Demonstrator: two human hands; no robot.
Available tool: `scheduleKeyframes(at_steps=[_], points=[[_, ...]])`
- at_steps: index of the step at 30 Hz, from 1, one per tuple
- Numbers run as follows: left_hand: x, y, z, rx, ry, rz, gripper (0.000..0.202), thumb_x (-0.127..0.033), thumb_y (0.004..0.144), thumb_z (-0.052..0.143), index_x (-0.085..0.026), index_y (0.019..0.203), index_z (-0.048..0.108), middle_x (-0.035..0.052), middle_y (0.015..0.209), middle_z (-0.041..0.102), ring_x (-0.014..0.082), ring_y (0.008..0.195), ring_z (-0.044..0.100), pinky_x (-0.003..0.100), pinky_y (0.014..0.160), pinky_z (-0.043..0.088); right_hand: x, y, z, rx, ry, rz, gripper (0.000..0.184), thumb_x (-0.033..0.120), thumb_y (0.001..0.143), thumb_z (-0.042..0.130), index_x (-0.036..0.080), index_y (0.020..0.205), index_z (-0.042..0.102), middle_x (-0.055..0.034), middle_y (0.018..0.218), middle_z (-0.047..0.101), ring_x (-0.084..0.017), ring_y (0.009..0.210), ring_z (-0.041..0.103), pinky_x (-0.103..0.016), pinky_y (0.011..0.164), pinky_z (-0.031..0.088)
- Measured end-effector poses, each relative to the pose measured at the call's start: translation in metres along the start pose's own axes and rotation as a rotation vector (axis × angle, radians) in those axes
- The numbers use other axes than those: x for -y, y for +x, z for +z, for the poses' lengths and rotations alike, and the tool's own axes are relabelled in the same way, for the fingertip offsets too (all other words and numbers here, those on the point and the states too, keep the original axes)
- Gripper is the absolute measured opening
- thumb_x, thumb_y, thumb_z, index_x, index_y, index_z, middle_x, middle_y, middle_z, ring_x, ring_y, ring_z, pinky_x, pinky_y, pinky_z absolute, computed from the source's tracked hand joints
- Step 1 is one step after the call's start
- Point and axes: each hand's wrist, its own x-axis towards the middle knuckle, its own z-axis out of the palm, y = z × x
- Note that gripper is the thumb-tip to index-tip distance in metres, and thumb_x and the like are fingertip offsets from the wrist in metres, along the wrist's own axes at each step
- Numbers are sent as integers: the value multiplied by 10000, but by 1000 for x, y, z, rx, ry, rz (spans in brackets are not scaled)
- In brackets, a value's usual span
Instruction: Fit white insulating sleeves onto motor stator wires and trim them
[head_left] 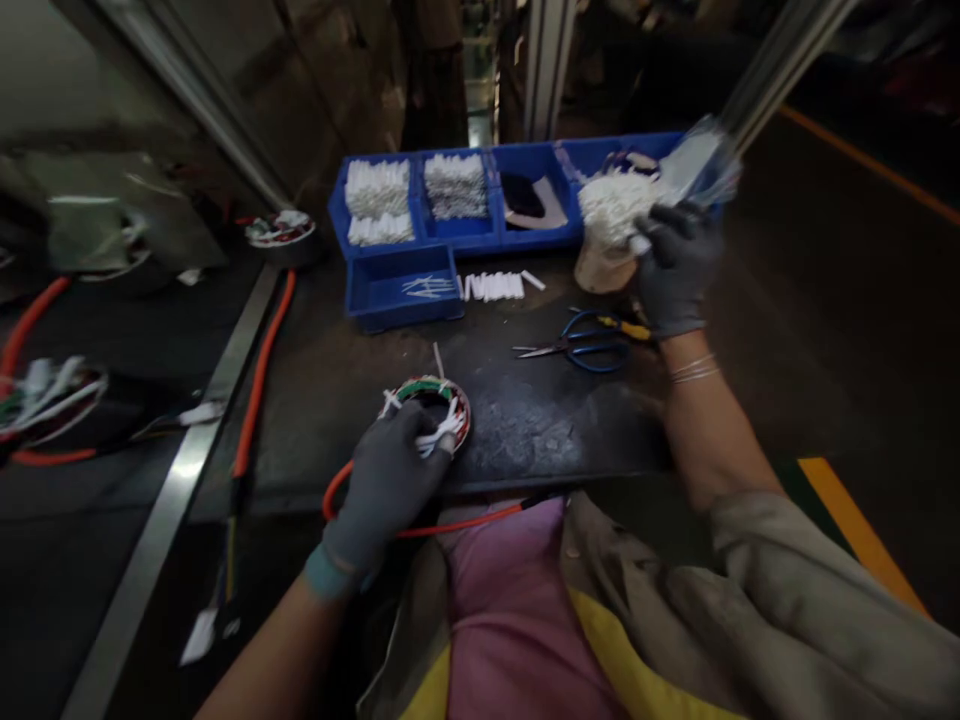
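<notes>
Ring at the bench edge: the grey-gloved left hand [390, 470] grips a round ring wound with red, green and white strands [463, 400], fingers over its opening, thumb on the rim.
Pot on the right: the grey-gloved right hand [679, 262] is at a round beige pot [604, 270] heaped with small white pieces [619, 202]; its fingertips meet the white, but whether they pinch a piece I can't tell from here.
Step, as I read it: fetching a white piece while the ring is steadied.
Next move: seems to call for a sure pinch on one piece, the ring kept still.
Black housings: three plainly, left, stuffed with wires [281, 229].
Orange-sleeved cables: at least three, one beside the ring [262, 375].
Blue plastic bin row: one [457, 243], four compartments visible, two holding uncountable white tubes [379, 190].
Small blue plastic tray: one [397, 310], a few thin white sticks inside.
Blue-handled metal scissors: one pair [550, 350].
</notes>
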Motion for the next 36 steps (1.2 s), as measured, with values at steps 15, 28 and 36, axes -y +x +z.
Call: scheduleKeyframes(at_steps=[15,28,36], points=[[-3,0,-1,23,95,42,164,-341,880,648,-195,886,572,71,877,676,260,800,634,357,694,433,156,-200,-62,908,1406,294,243,396,767,920,222,828,763,-30,836,786,-180,767,753,-267,699,589],[-2,-2,-2,26,101,61,153,-332,902,618,-192,899,555,77,879,673,232,776,618,342,670,431,148,-220,-68,1115,1369,502,294,436,743,922,199,820,766,-56,867,787,-229,915,781,-302,781,607],[-6,-1,-5,57,168,68,169,-349,912,598,-187,938,556,90,880,680,275,811,644,376,708,458,181,-187,-34,979,1290,625,314,470,738,898,202,851,780,-34,862,787,-191,815,742,-279,738,584]])
